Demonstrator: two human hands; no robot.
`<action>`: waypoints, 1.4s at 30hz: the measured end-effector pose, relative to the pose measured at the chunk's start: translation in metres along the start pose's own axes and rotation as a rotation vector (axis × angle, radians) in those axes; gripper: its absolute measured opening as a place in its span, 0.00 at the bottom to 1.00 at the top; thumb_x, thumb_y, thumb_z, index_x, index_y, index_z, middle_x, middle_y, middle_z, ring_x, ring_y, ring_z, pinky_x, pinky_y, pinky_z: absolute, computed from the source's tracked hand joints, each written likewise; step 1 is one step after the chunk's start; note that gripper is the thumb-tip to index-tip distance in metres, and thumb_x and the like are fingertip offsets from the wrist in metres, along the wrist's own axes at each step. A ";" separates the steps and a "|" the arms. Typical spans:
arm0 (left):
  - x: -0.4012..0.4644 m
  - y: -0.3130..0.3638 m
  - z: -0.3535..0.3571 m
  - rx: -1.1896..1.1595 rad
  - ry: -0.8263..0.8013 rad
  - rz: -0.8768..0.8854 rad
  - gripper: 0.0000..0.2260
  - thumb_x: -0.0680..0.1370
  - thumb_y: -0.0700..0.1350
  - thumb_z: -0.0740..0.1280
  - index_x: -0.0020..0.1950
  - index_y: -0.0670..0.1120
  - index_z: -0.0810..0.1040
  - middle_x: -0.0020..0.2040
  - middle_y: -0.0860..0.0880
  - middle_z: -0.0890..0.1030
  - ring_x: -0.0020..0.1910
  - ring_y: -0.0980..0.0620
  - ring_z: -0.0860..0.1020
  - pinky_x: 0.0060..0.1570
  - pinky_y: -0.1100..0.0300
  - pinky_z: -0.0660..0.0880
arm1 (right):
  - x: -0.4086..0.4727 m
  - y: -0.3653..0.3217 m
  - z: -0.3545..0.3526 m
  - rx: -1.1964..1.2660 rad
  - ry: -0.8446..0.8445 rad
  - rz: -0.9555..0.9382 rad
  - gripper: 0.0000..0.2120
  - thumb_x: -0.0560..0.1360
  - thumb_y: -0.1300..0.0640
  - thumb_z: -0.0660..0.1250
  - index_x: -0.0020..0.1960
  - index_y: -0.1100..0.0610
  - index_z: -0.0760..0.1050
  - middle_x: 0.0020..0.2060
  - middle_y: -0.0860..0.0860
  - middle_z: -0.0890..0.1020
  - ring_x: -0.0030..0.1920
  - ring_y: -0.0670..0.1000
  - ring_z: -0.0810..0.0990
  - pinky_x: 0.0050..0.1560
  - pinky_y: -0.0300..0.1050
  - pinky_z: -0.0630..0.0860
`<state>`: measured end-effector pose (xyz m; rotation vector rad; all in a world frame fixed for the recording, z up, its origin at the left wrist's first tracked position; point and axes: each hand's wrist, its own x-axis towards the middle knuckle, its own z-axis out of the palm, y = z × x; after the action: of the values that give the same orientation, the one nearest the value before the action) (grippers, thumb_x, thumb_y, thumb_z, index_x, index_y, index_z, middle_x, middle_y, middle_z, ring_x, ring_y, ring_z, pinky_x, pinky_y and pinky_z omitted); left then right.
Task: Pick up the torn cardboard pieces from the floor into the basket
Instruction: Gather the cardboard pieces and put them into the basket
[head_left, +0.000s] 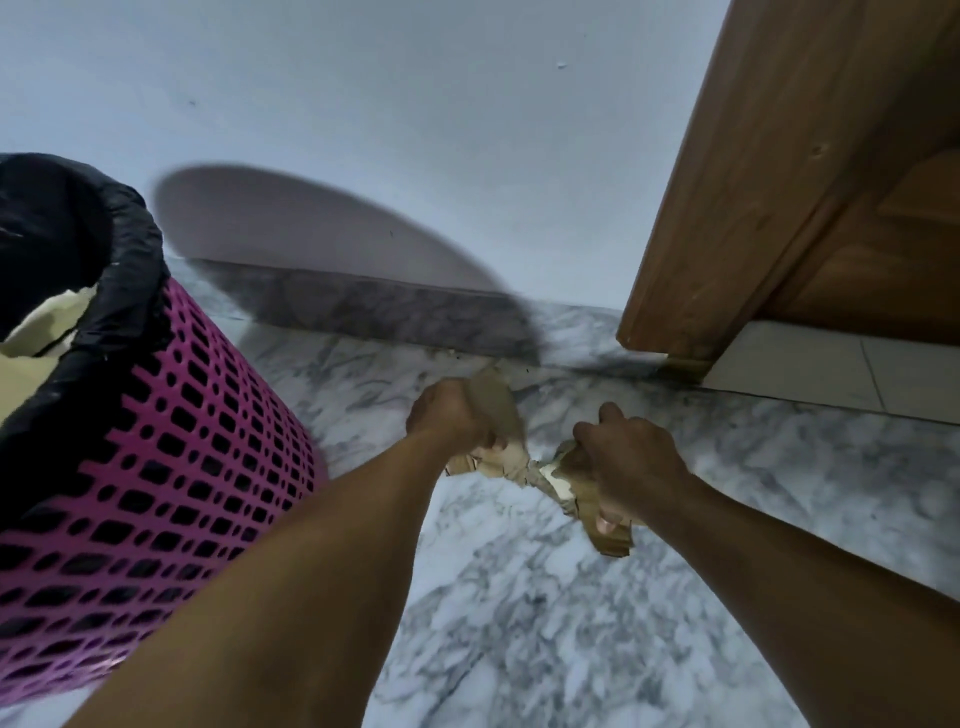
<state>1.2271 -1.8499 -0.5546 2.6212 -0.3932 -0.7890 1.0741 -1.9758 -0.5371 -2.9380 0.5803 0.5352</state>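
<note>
Brown, crumpled torn cardboard pieces are clenched in left hand and right hand; edges ragged.

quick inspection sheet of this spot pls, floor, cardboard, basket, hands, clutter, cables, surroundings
surface: grey-veined marble floor, a few small dark specks by the wall base
job's things: torn cardboard pieces bunched in both hands; pink mesh basket at left with a black liner, pale scraps already inside
clutter: nothing seen
grippers: left hand and right hand both closed on cardboard
cables: nothing seen
surroundings: pale wall, wooden door at right, round shadow on the wall
</note>
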 end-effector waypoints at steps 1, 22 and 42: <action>-0.007 -0.002 0.004 0.001 -0.008 0.004 0.18 0.62 0.47 0.78 0.50 0.44 0.83 0.47 0.45 0.84 0.45 0.46 0.83 0.41 0.59 0.78 | -0.004 -0.003 0.003 -0.015 0.098 -0.012 0.24 0.64 0.55 0.79 0.58 0.53 0.77 0.54 0.55 0.75 0.49 0.59 0.81 0.45 0.48 0.77; -0.215 0.021 -0.164 0.125 0.214 0.294 0.21 0.70 0.42 0.71 0.63 0.50 0.77 0.54 0.47 0.82 0.53 0.46 0.80 0.52 0.54 0.79 | -0.128 -0.028 -0.196 0.469 0.192 0.077 0.12 0.63 0.54 0.81 0.41 0.52 0.80 0.39 0.50 0.82 0.43 0.51 0.81 0.36 0.40 0.72; -0.273 -0.192 -0.343 -0.063 0.241 0.092 0.11 0.68 0.40 0.77 0.48 0.46 0.81 0.44 0.48 0.81 0.44 0.49 0.78 0.40 0.58 0.74 | -0.089 -0.333 -0.309 0.329 0.470 -0.335 0.20 0.72 0.57 0.72 0.62 0.52 0.74 0.56 0.54 0.80 0.55 0.58 0.79 0.53 0.49 0.76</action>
<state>1.2342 -1.4867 -0.2429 2.5784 -0.4090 -0.4412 1.2242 -1.6878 -0.2073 -2.7460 0.1727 -0.2683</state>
